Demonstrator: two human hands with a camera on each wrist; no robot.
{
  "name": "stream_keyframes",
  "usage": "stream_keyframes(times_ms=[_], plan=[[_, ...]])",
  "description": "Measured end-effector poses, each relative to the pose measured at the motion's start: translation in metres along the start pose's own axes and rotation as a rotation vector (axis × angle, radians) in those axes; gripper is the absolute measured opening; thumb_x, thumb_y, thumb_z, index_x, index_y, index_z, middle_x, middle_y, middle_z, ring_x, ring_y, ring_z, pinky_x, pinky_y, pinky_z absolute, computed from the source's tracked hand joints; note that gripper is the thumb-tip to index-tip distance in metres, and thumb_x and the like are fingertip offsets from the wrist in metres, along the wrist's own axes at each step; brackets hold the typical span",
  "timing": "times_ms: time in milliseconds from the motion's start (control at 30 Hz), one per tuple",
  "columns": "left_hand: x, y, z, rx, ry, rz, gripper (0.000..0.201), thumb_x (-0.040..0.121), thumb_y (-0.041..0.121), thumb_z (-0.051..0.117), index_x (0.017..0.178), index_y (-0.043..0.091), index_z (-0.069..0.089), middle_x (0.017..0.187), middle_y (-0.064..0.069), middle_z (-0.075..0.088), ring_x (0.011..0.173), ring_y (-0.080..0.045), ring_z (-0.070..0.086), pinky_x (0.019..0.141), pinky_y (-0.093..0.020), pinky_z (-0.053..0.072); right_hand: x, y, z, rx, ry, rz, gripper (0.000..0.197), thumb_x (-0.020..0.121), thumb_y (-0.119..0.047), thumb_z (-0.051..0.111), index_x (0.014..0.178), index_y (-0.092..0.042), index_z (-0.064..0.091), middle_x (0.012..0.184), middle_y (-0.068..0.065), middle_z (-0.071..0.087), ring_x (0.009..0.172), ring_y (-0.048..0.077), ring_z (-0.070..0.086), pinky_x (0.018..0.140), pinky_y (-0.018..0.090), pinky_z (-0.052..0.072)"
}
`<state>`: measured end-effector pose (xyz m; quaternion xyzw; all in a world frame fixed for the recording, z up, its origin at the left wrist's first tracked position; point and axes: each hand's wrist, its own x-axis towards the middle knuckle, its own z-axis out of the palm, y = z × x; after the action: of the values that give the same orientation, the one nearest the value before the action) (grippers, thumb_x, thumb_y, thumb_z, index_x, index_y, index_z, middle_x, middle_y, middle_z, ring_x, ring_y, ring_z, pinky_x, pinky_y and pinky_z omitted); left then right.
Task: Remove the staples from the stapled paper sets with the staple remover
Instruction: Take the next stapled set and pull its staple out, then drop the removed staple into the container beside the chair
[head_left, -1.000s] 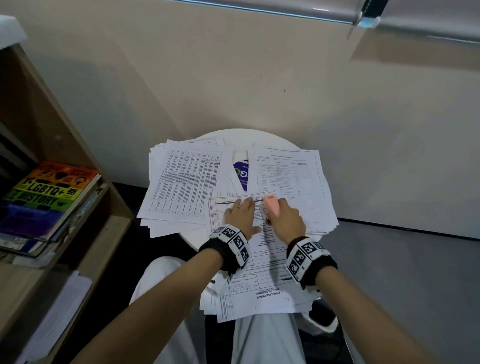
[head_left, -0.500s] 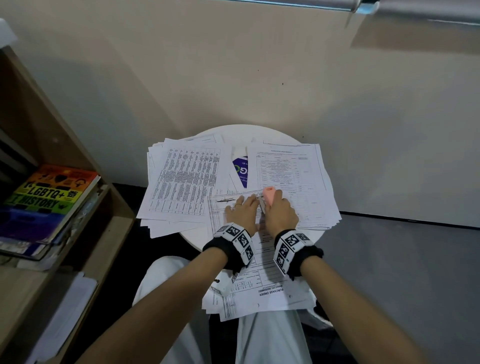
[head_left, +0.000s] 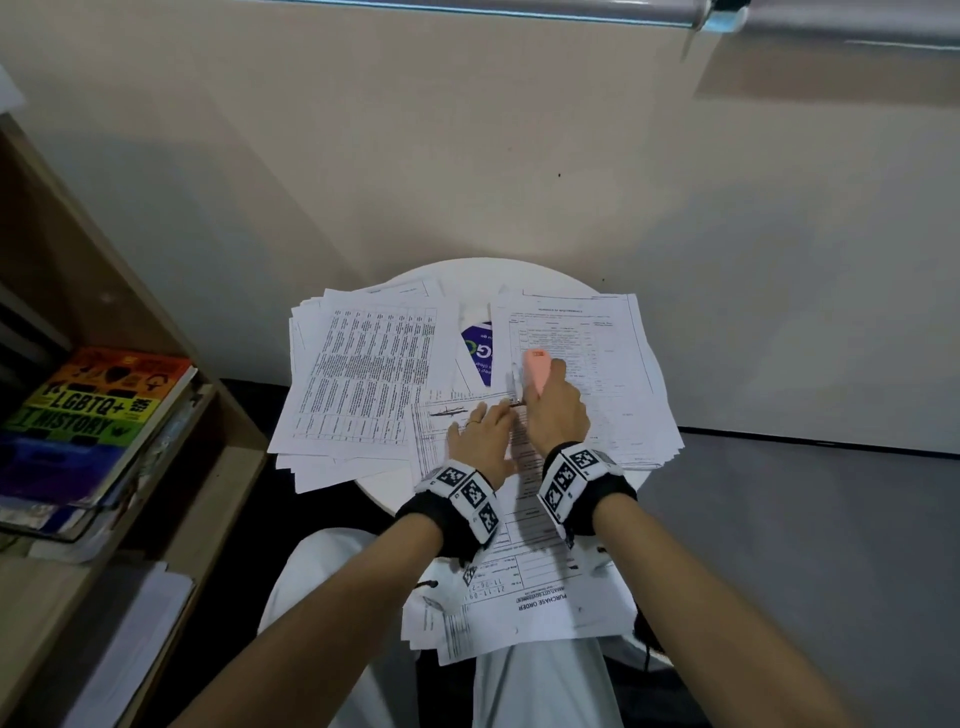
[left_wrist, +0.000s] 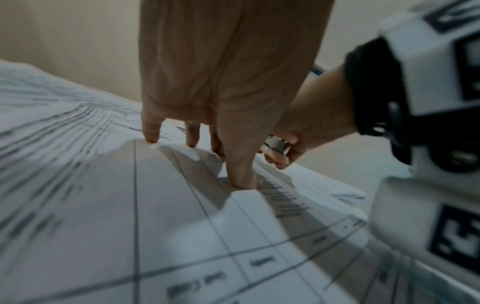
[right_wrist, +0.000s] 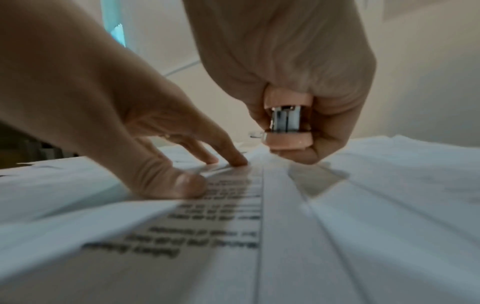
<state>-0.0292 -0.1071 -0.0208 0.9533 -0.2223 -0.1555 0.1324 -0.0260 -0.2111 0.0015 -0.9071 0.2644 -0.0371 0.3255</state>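
— Pinning the stapled paper set (head_left: 511, 470) flat is half the job, isn't it?

— Yes. The left hand (head_left: 480, 434), at the centre of the head view, lies with straight fingers (right_wrist: 235, 159) spread on the top sheet, holding nothing, only pressing.

— And the tool?

— The right hand (head_left: 553, 415) has its grip curled round the pink staple remover (head_left: 537, 369), just right of the left fingertips, near the top edge of the set on the round white counter (head_left: 483, 273). In the right wrist view its metal jaws look squeezed together, clear of the paper; I think a small bit of metal, perhaps a staple, sticks out at their left side, but it's too blurred to be sure.

— So how to do it well?

— I'd keep the pressing fingers close to the corner so sheets don't lift or tear, and pull the remover straight up, not sideways. The loose stacks (head_left: 363, 374) in the centre left of the head view want no stray staples dropped among them.
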Motion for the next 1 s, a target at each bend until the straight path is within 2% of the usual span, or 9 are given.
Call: stream_keyframes(times_ms=[67, 167, 267, 333, 400, 567, 667, 767, 1000], plan=[[0.001, -0.003, -0.001, -0.195, 0.125, 0.047, 0.052, 0.093, 0.024, 0.056, 0.141, 0.014, 0.040, 0.146, -0.006, 0.039, 0.135, -0.024, 0.036, 0.110, -0.042, 0.032, -0.007, 0.007, -0.008, 0.023, 0.008, -0.065, 0.038, 0.098, -0.036, 0.045, 0.130, -0.015, 0.038, 0.111, 0.014, 0.061, 0.096, 0.033, 0.059, 0.070, 0.035, 0.039], [-0.004, 0.008, -0.007, -0.773, 0.370, 0.052, 0.026, 0.097, 0.014, 0.049, 0.118, 0.003, 0.060, 0.111, -0.015, 0.066, 0.102, -0.022, 0.061, 0.090, -0.033, 0.047, -0.027, 0.020, -0.020, 0.054, 0.017, -0.131, 0.038, 0.097, -0.036, 0.046, 0.130, -0.018, 0.039, 0.107, 0.010, 0.062, 0.090, 0.030, 0.059, 0.068, 0.034, 0.041], [-0.018, 0.027, -0.012, -1.192, 0.404, -0.043, 0.019, 0.095, 0.012, 0.055, 0.104, 0.000, 0.065, 0.092, -0.017, 0.068, 0.079, -0.022, 0.068, 0.074, -0.030, 0.058, -0.047, 0.028, -0.033, 0.072, 0.028, -0.147, 0.040, 0.097, -0.039, 0.045, 0.132, -0.019, 0.038, 0.107, 0.009, 0.063, 0.089, 0.029, 0.059, 0.067, 0.034, 0.041], [-0.026, 0.036, -0.012, -1.304, 0.411, -0.083, 0.015, 0.090, 0.008, 0.062, 0.101, -0.002, 0.065, 0.086, -0.016, 0.065, 0.066, -0.013, 0.067, 0.065, -0.023, 0.058, -0.058, 0.033, -0.042, 0.083, 0.037, -0.160, 0.040, 0.097, -0.038, 0.045, 0.132, -0.019, 0.038, 0.109, 0.009, 0.063, 0.092, 0.030, 0.060, 0.067, 0.034, 0.041], [-0.034, 0.044, -0.012, -1.336, 0.428, -0.088, 0.016, 0.085, 0.004, 0.066, 0.100, -0.003, 0.065, 0.085, -0.017, 0.065, 0.064, -0.012, 0.066, 0.061, -0.018, 0.056, -0.068, 0.036, -0.049, 0.074, 0.047, -0.184, 0.040, 0.097, -0.036, 0.046, 0.133, -0.019, 0.037, 0.107, 0.009, 0.063, 0.091, 0.030, 0.060, 0.066, 0.034, 0.041], [-0.050, 0.064, -0.015, -1.324, 0.507, -0.098, 0.010, 0.083, 0.001, 0.068, 0.093, -0.001, 0.067, 0.082, -0.016, 0.066, 0.064, -0.018, 0.064, 0.058, -0.017, 0.057, -0.093, 0.047, -0.068, 0.057, 0.093, -0.248, 0.038, 0.098, -0.038, 0.043, 0.132, -0.021, 0.037, 0.103, 0.003, 0.064, 0.086, 0.025, 0.062, 0.063, 0.032, 0.041], [-0.053, 0.072, -0.021, -1.272, 0.545, -0.079, 0.010, 0.083, 0.001, 0.068, 0.091, -0.004, 0.070, 0.078, -0.013, 0.067, 0.060, -0.010, 0.064, 0.058, -0.015, 0.056, -0.111, 0.060, -0.076, 0.047, 0.114, -0.281, 0.034, 0.098, -0.037, 0.044, 0.129, -0.024, 0.038, 0.098, -0.003, 0.064, 0.082, 0.021, 0.061, 0.060, 0.030, 0.039], [-0.057, 0.084, -0.028, -1.226, 0.473, -0.013, 0.009, 0.084, -0.003, 0.063, 0.090, -0.006, 0.069, 0.068, -0.008, 0.064, 0.050, 0.001, 0.060, 0.057, -0.013, 0.054, -0.127, 0.080, -0.089, 0.088, 0.156, -0.239, 0.035, 0.096, -0.035, 0.047, 0.129, -0.024, 0.040, 0.091, -0.003, 0.061, 0.077, 0.022, 0.059, 0.061, 0.030, 0.039], [-0.079, 0.144, 0.006, -1.109, 0.191, 0.005, 0.015, 0.093, 0.001, 0.048, 0.082, 0.008, 0.056, 0.072, 0.001, 0.055, 0.064, -0.009, 0.054, 0.050, -0.013, 0.051, -0.162, 0.139, -0.123, 0.274, 0.258, -0.122, 0.036, 0.096, -0.032, 0.050, 0.131, -0.022, 0.043, 0.099, 0.000, 0.062, 0.079, 0.021, 0.058, 0.061, 0.029, 0.039]])
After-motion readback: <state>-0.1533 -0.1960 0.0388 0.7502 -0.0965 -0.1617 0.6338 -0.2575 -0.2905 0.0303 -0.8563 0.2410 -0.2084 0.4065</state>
